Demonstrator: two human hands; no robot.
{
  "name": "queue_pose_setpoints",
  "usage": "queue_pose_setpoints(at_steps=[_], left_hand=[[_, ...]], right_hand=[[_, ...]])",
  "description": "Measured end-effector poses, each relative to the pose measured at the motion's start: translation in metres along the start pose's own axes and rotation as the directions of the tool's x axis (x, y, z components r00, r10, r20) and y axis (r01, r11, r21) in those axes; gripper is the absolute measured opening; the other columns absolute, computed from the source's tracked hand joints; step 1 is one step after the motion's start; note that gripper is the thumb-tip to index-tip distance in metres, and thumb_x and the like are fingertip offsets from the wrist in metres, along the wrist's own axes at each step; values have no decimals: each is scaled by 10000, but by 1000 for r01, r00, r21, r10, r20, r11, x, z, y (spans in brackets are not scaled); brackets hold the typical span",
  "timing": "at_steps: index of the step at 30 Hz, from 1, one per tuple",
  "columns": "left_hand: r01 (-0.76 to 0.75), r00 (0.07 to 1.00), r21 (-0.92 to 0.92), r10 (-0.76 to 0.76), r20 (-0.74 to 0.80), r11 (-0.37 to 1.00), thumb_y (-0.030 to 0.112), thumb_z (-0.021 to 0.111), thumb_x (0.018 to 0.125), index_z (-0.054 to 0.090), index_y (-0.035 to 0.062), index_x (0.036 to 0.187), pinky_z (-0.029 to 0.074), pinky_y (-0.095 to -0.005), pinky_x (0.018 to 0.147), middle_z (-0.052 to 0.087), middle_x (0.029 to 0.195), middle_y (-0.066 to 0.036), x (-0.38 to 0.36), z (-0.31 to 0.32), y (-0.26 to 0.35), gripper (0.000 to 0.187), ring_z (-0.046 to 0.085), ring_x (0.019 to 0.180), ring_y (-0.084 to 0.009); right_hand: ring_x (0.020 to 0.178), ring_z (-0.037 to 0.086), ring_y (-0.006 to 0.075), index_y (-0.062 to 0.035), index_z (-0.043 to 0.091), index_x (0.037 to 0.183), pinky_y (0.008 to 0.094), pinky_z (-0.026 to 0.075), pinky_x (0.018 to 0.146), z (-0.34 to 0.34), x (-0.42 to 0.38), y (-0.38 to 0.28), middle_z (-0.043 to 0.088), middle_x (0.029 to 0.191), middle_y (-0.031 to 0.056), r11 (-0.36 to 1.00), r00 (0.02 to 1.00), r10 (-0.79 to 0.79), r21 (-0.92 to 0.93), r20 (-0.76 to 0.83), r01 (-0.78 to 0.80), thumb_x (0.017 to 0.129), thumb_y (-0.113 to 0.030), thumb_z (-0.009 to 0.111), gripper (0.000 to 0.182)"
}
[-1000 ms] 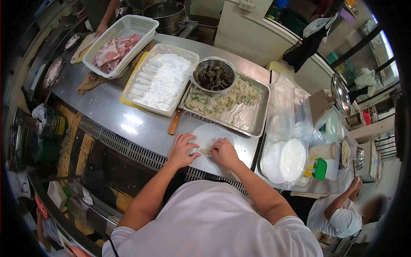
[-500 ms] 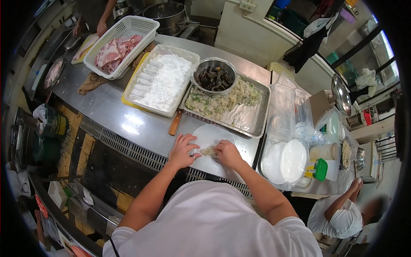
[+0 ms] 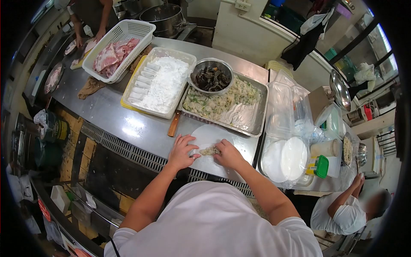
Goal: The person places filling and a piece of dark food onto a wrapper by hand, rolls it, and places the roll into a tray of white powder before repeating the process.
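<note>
A round white wrapper lies flat on the steel table, with a strip of pale filling across its near part. My left hand rests at the wrapper's left edge, fingers spread, thumb near the filling's left end. At the filling's right end is my right hand, its fingers bent together against the filling and wrapper. Beyond them, a metal tray holds filling with green bits, and a steel bowl of dark pieces sits on it. A wooden-handled knife lies to the left of the tray.
A white tray holds white powder and a row of rolls. Behind it stands a basket of raw meat. Bagged white wrappers and plastic containers lie at right. One person works at the upper left, another at the lower right.
The filling shows more fully between my hands. My hands have barely moved. At the upper left, more of the other person shows, with both hands near the meat.
</note>
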State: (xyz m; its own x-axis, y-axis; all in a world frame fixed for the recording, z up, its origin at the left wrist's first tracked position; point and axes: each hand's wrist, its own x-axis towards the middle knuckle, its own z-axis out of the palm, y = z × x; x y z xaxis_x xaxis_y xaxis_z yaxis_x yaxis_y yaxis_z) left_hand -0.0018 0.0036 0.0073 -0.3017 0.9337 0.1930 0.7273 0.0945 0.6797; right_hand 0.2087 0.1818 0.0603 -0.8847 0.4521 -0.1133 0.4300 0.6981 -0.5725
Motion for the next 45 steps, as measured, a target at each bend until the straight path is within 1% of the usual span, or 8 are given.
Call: queue_pose_setpoints(at_steps=[12,19,24,26,27,30,38,45], left_hand=[[-9,1000,-31,8,-17,999,160,873,849,803,107,1117,278,-582,1334,665,1455,-86,-2,2,-6,282,524,1491,-327],[-23,999,-44,21,-49,999,105,845,837,784,91,1112,301,-593,1317,664,1458,-111,-2,2,-5,282,533,1485,-348],[-36,998,-32,34,-55,999,115,840,838,778,91,1119,312,-594,1310,663,1457,-119,-1,1,-4,289,536,1482,-352],[-23,999,-26,22,-48,999,126,836,846,776,90,1128,314,-596,1309,660,1461,-125,-2,1,-1,291,537,1481,-357],[-18,999,-20,17,-50,1000,132,833,850,775,89,1133,314,-598,1308,659,1463,-128,-1,0,-1,292,537,1481,-359],[-34,997,1,34,-72,999,141,825,860,768,88,1164,304,-600,1313,649,1476,-139,-2,3,-4,314,525,1488,-368],[-22,998,68,26,-59,997,178,814,865,752,86,1195,295,-615,1310,636,1495,-147,1,2,1,348,508,1496,-387],[-22,997,67,27,-69,998,190,817,855,749,93,1181,314,-615,1302,643,1490,-137,2,0,1,346,519,1485,-381]], right_hand=[[930,779,228,64,766,1197,354,641,837,-24,-5,12,798,1126,158,836,947,306,502,-93,-221,928,140,591,330],[947,767,231,88,730,1243,398,670,871,-101,8,-47,780,1113,173,280,960,269,960,-81,3,933,140,578,350],[988,796,310,54,735,1290,444,641,923,-119,37,-45,802,1125,207,621,756,220,686,-616,378,960,53,639,343],[1015,788,387,28,736,1325,480,625,946,-99,63,4,802,1127,254,961,878,160,274,-451,-34,966,-45,678,371],[1028,784,425,14,737,1343,498,617,957,-96,71,21,801,1128,278,980,918,177,-25,-354,-199,969,-94,697,391],[1062,748,487,-10,765,1327,533,593,984,-94,68,31,776,1131,314,935,920,313,-96,-234,-343,955,-211,730,424],[1073,769,421,-18,816,1194,490,608,953,-143,133,2,803,1171,226,979,852,191,25,-487,-205,935,-207,771,324],[1059,772,417,-55,833,1187,494,612,968,-170,229,-11,810,1113,231,974,941,54,-189,-333,-123,890,-159,770,321]])
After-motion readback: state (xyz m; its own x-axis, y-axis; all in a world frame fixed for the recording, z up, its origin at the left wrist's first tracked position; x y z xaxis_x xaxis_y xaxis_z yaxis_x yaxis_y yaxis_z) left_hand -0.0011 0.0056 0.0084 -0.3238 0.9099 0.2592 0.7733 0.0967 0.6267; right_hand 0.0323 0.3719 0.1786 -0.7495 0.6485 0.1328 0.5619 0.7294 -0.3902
